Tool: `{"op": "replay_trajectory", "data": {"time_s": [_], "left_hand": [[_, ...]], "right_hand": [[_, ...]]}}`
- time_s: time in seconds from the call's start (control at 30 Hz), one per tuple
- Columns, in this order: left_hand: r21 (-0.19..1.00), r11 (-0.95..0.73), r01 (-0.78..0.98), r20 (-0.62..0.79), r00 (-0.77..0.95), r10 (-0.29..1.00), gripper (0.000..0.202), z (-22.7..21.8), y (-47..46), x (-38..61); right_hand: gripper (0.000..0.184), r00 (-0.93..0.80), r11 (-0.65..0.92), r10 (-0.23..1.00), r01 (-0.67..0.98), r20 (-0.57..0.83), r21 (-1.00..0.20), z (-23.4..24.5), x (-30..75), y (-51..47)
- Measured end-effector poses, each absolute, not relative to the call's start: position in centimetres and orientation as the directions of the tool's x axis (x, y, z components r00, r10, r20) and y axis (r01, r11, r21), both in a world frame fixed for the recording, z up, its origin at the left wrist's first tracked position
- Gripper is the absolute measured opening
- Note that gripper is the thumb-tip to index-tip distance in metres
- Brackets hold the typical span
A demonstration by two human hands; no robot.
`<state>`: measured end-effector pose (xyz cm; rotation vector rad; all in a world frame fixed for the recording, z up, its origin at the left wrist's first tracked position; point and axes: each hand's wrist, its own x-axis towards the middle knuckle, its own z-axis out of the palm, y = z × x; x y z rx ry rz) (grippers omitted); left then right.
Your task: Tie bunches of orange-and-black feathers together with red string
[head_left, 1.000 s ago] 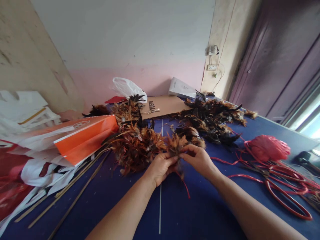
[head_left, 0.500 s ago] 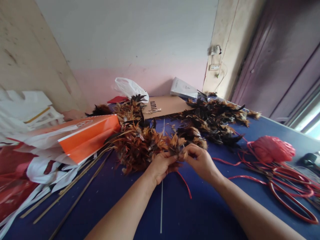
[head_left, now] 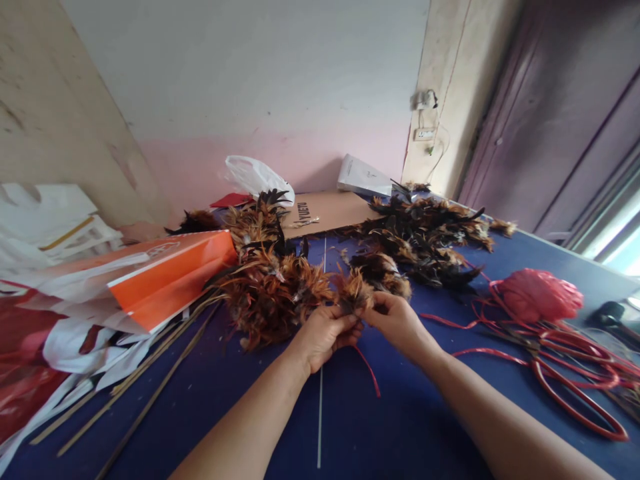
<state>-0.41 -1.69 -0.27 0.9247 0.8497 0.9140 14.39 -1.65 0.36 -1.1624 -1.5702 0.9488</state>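
Between my hands is a small bunch of brown feathers (head_left: 354, 288), its tips pointing away from me. My left hand (head_left: 327, 333) is closed around its lower end. The thumb and fingers of my right hand (head_left: 395, 320) pinch the bunch at its base, touching the left fingertips. A strip of red plastic string (head_left: 369, 370) hangs down below the hands onto the blue table (head_left: 400, 427). Just left of the bunch lies a large heap of reddish-brown feathers (head_left: 270, 293). Behind my right hand sit darker feather bundles (head_left: 383, 267).
Black and brown feathers (head_left: 430, 227) spread at the back right. A red string ball (head_left: 540, 295) and red-handled scissors (head_left: 580, 400) lie at right. An orange bag (head_left: 173, 280) and thin sticks (head_left: 155, 393) are at left. Flat cardboard (head_left: 333, 210) lies at the back.
My right fingers have moved in closer to the left hand, onto the base of the bunch. The feathers in my grip now stand more upright. The view has shifted slightly.
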Motion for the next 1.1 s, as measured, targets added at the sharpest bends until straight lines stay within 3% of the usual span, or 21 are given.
{"op": "replay_trajectory", "data": {"time_s": [0.17, 0.3, 0.37, 0.43, 0.5, 0.6, 0.87, 1.1], "left_hand": [[0.953, 0.221, -0.208, -0.137, 0.354, 0.925, 0.016, -0.4, -1.7, -0.5], [0.915, 0.295, -0.275, -0.182, 0.372, 0.91, 0.011, -0.5, -1.5, -0.7], [0.867, 0.355, -0.349, -0.224, 0.363, 0.904, 0.006, -0.4, -1.3, -0.8], [0.822, 0.395, -0.411, -0.261, 0.344, 0.902, 0.003, -0.4, -1.1, -0.8], [0.804, 0.411, -0.43, -0.279, 0.338, 0.899, 0.006, -0.3, -1.1, -0.9], [0.836, 0.394, -0.382, -0.252, 0.37, 0.894, 0.009, -0.1, -1.3, -0.8], [0.898, 0.345, -0.275, -0.216, 0.407, 0.888, 0.012, -0.2, -1.9, -0.3], [0.855, 0.403, -0.326, -0.261, 0.402, 0.878, 0.008, -0.2, -2.0, -0.1]], "right_hand": [[0.023, -0.096, 0.075, 0.991, -0.129, 0.088, -0.989, 1.0, 14.7, -1.6], [0.025, 0.046, 0.006, 0.999, -0.45, -0.016, -0.893, 1.4, 16.0, -1.0], [0.027, 0.111, -0.002, 0.992, -0.49, -0.064, -0.872, 1.4, 16.5, -0.7], [0.027, 0.082, -0.044, 0.993, -0.408, -0.084, -0.912, 1.4, 16.5, -0.7], [0.024, -0.033, -0.061, 0.998, -0.223, -0.055, -0.973, 1.4, 16.0, -1.0], [0.021, -0.146, 0.041, 0.988, -0.012, 0.042, -0.999, 1.4, 15.0, -1.7], [0.02, -0.115, 0.071, 0.991, 0.011, 0.069, -0.997, 0.9, 14.7, -1.5], [0.013, -0.077, 0.175, 0.984, 0.224, 0.162, -0.959, 0.6, 14.6, -1.5]]}}
